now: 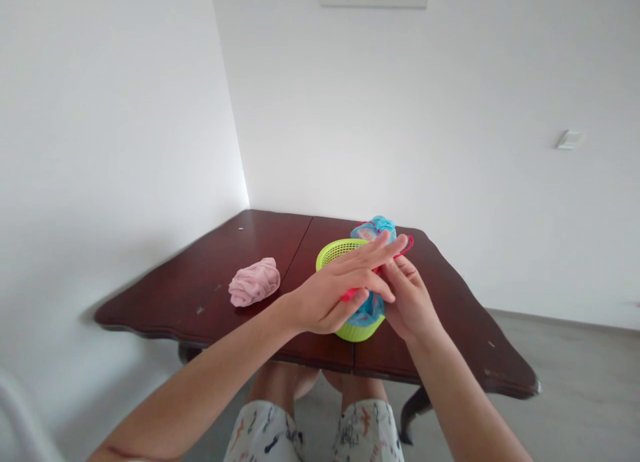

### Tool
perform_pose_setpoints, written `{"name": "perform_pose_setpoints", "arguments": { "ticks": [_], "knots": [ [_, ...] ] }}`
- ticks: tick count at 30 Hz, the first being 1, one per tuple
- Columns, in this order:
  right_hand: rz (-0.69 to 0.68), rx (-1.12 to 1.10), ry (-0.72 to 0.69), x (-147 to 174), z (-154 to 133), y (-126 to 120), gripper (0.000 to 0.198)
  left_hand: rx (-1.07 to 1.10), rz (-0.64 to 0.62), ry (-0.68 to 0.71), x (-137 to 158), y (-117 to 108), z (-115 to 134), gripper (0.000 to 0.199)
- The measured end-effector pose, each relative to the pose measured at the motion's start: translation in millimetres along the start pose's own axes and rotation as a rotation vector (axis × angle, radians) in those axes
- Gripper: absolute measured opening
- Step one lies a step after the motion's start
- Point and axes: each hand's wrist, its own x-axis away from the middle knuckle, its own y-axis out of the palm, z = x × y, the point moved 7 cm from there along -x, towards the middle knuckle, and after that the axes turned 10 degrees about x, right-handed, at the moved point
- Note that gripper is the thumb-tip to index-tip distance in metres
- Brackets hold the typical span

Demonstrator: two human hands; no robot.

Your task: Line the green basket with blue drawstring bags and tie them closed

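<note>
A lime-green plastic basket (364, 332) stands near the table's front edge, with a thin blue plastic bag (369, 310) in it that shows over its near rim. My left hand (340, 289) reaches across the basket, fingers stretched out and thumb apart, with part of a red drawstring (409, 246) showing under it. Close against its fingertips, my right hand (411, 299) is closed in a pinch on the drawstring, which loops out above it. The fingers hide much of the basket's mouth. Behind the basket lies a second blue bundle (381, 225) with a red cord.
A crumpled pink cloth-like bundle (254, 282) lies left of the basket on the dark brown wooden table (175, 282). White walls meet behind the table. My legs are below its front edge.
</note>
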Motion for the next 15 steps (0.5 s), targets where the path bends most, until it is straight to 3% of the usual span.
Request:
{"name": "perform_pose_setpoints", "arguments": {
  "ticks": [4, 10, 13, 15],
  "knots": [
    [0.045, -0.121, 0.060, -16.6, 2.9, -21.3, 0.071, 0.095, 0.199, -0.076, 29.4, -2.8, -8.1, 0.057],
    [0.010, -0.250, 0.069, -27.6, 12.5, -54.1, 0.077, 0.280, 0.692, -0.063, 69.7, -16.9, -25.2, 0.056],
    [0.031, -0.204, 0.006, -23.1, 12.5, -58.0, 0.075, 0.301, 0.759, -0.262, 75.2, -24.3, -44.6, 0.058],
    [0.038, -0.068, -0.031, -17.5, 9.8, -56.0, 0.073, 0.237, 0.702, -0.465, 77.8, -28.8, -57.6, 0.055]
  ]
}}
